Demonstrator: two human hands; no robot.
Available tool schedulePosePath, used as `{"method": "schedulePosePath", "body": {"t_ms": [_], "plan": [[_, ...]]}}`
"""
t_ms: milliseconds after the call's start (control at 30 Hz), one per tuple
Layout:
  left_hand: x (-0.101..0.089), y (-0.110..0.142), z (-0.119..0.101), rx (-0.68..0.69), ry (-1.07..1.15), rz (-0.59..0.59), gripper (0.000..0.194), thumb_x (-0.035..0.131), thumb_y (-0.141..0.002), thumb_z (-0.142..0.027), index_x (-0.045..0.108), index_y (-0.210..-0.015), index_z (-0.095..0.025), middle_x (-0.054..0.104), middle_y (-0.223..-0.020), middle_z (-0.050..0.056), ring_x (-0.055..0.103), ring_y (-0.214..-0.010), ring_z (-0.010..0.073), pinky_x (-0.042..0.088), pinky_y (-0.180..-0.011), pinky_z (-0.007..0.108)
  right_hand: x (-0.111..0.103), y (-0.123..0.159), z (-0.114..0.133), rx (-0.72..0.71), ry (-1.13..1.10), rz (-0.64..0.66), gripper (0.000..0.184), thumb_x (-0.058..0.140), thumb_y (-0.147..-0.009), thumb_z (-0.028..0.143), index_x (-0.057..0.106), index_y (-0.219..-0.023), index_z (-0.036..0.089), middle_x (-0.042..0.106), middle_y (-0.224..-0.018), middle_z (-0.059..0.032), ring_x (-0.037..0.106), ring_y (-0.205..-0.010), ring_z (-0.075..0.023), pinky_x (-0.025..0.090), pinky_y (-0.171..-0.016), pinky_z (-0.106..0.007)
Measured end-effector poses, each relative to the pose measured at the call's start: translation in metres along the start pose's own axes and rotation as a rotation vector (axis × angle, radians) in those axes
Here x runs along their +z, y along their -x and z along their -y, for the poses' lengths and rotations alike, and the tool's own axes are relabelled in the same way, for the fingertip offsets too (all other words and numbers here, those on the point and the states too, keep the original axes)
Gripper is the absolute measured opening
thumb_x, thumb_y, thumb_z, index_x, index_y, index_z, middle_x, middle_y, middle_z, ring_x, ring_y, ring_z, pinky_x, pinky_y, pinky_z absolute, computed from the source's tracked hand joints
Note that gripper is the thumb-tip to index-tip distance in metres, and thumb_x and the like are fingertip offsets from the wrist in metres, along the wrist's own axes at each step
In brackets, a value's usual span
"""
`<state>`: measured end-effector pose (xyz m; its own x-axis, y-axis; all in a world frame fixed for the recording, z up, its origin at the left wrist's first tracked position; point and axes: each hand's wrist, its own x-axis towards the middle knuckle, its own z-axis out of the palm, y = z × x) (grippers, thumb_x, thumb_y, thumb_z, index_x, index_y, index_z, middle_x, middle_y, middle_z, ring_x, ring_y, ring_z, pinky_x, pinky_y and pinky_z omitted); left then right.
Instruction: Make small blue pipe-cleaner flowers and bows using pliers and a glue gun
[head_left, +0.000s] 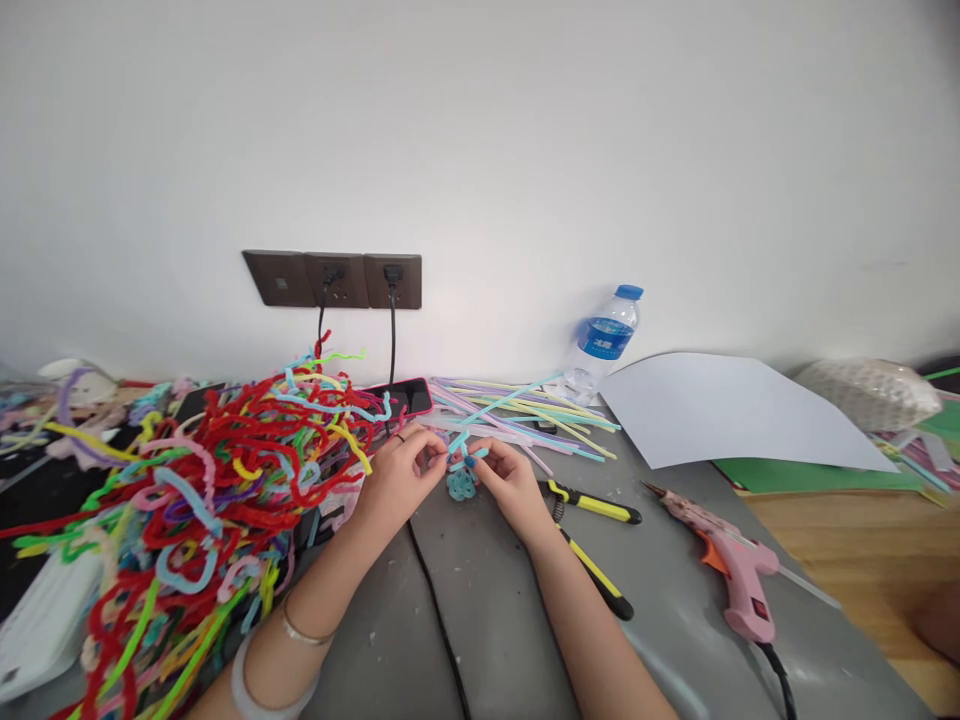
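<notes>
Between my hands is a light blue pipe cleaner (461,486), bent into small loops at its lower end. A long straight piece of it stretches up and to the right. My left hand (407,465) pinches it from the left with thumb and forefinger. From the right, the fingertips of my right hand (510,480) close on a short end of the same piece. Both hands are just above the grey table (495,620). Yellow and black pliers (592,505) lie beside my right wrist, their handles spread.
A tangled heap of coloured pipe cleaners (225,470) covers the left side. Straight pastel pipe cleaners (555,420), a phone (409,397) and a water bottle (606,340) are by the wall. White paper (742,410) and a pink glue gun (731,560) lie right. A black cable (431,590) crosses the table.
</notes>
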<state>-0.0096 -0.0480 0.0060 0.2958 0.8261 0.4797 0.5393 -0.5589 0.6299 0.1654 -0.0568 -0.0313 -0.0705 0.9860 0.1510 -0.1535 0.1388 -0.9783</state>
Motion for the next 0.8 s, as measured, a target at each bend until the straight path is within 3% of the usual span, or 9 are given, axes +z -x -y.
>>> {"method": "schedulePosePath", "body": {"t_ms": [800], "plan": [[0.0004, 0.0006, 0.0014, 0.024, -0.01, -0.018, 0.011, 0.055, -0.082, -0.009, 0.059, -0.079, -0.02, 0.06, -0.081, -0.002, 0.057, -0.068, 0.0101, 0.044, -0.063, 0.02, -0.0001, 0.001, 0.0021, -0.004, 0.03, 0.002, 0.031, 0.071, -0.076, 0.05, 0.063, -0.083, 0.021, 0.064, -0.075, -0.0024, 0.054, -0.062, -0.0152, 0.045, -0.055, -0.027]]}}
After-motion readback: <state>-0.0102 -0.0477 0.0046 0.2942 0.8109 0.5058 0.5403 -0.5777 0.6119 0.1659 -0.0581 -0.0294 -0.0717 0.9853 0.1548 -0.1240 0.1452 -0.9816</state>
